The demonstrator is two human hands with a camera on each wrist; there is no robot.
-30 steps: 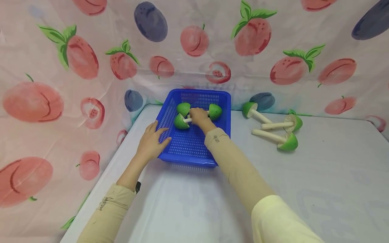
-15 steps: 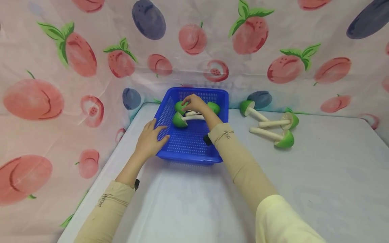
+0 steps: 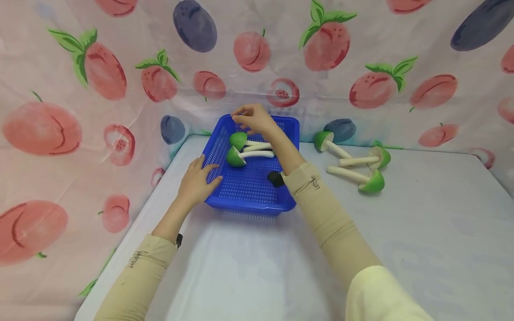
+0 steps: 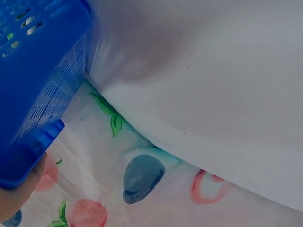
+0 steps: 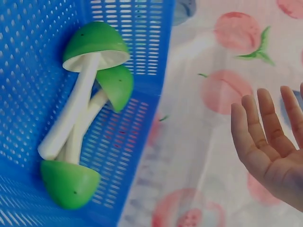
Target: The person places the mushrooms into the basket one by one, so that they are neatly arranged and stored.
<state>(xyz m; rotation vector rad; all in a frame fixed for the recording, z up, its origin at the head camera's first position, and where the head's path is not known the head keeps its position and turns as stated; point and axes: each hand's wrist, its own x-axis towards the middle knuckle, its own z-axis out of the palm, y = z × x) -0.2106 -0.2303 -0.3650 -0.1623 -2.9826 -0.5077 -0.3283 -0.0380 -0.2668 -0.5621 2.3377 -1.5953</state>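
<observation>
Over the back of the blue plastic basket my right hand is raised, holding nothing; its fingers look loosely extended in the right wrist view. My left hand rests at the basket's left rim, fingers spread and thumb apart. Inside the basket lie three toy mushrooms with green caps and white stems. Two caps point one way, the front mushroom and the one behind it. The third mushroom points the opposite way, its cap hidden behind my right forearm in the head view.
Three more toy mushrooms lie on the white table right of the basket: one at the back, one in the middle, one in front. A fruit-print cloth hangs close behind the basket and along the left.
My right hand has let go of the mushroom in the basket and risen toward the back rim. The left hand stays at the left rim. The head view has shifted slightly.
</observation>
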